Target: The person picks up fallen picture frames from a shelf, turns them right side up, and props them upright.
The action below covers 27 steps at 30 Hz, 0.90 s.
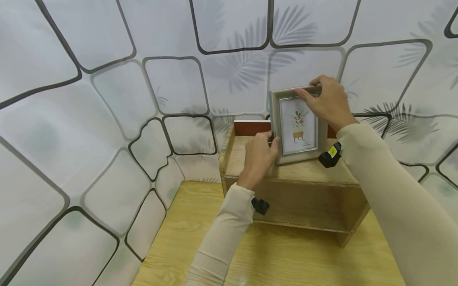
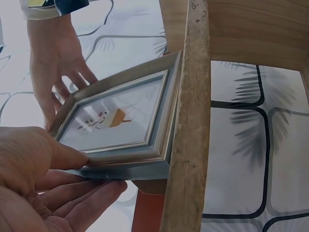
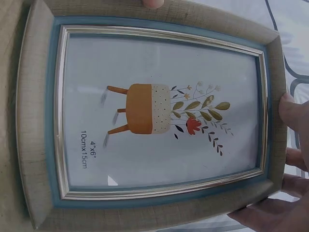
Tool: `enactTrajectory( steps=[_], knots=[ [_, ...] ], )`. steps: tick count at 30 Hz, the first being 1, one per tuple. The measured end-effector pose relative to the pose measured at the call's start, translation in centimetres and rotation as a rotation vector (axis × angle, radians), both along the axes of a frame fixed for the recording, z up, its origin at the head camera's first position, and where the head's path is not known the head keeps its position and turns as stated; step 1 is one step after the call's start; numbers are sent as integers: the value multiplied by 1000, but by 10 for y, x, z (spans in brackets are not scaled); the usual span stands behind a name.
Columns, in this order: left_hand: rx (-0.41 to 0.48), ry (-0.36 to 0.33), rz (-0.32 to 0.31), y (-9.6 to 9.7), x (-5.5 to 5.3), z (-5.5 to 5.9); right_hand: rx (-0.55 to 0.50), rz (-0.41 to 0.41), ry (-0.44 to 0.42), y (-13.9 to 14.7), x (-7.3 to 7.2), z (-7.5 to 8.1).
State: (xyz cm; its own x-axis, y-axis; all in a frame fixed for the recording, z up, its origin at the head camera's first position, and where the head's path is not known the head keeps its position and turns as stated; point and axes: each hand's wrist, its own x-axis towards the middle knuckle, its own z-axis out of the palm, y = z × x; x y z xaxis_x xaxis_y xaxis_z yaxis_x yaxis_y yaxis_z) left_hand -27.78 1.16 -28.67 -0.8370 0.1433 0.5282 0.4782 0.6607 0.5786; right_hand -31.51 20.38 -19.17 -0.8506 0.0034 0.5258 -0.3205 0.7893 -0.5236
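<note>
A picture frame (image 1: 299, 123) with a potted-plant print stands upright on the top board of a small wooden shelf (image 1: 343, 174), leaning slightly. My right hand (image 1: 330, 101) grips its top edge, thumb on the front and fingers behind. Lower down, my left hand (image 1: 259, 157) pinches the frame's left side near the bottom corner. In the left wrist view, the left thumb (image 2: 67, 157) lies on the front border and the fingers are beneath the side. Close up in the right wrist view, the print (image 3: 159, 111) shows an orange-and-white pot and a size label.
A red-brown back rail (image 1: 250, 128) with a white top edge runs behind the frame. The shelf has an open compartment (image 1: 300, 202) below and stands on a yellow wood-grain surface (image 1: 189, 222). Patterned wall covering (image 1: 171, 87) rises behind and at the left.
</note>
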Motion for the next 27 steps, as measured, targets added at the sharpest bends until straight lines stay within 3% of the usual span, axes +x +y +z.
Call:
enactTrajectory(
  steps=[8, 18, 27],
  knots=[
    [-5, 1, -8, 1, -6, 0, -74, -134, 53, 7, 5, -5],
    [1, -2, -19, 1, -9, 1, -137, -196, 131, 9, 13, -8],
    [-1, -6, -5, 3, -9, 2, -138, -223, 149, 12, 14, -10]
  ],
)
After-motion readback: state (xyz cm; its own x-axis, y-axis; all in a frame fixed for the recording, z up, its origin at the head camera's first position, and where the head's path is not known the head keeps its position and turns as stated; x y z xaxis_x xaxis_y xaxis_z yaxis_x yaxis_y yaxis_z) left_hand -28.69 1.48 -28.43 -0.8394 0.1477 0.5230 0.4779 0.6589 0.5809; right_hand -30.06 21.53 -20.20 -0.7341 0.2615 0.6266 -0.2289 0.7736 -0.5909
